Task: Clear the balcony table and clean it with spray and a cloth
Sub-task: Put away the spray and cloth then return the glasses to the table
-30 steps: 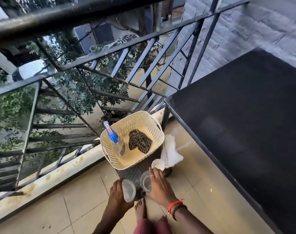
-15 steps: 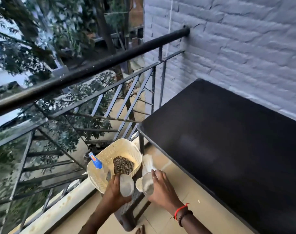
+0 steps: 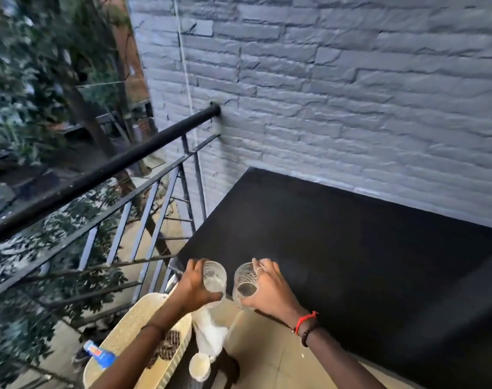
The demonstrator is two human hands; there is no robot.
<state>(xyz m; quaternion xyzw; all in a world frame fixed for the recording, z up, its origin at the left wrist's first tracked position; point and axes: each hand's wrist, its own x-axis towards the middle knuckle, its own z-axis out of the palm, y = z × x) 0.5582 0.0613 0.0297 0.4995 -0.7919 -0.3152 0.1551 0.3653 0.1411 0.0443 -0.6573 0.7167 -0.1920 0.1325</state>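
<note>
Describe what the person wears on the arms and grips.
Right grip: a pale ring on one finger. Right wrist: a red string bracelet with a knot, beside a dark bead bracelet. Left wrist: a thin dark band. Both forearms show no sleeves, and there are no gloves.

Black railing (image 3: 104,172) meets grey brick wall (image 3: 351,94)

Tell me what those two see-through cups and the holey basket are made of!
The left cup and right cup look like clear glass, though clear plastic is possible: you can see through both, and the right one shows a cut pattern. The basket looks like cream moulded plastic with a matte finish, and its wall has rows of small holes.
</note>
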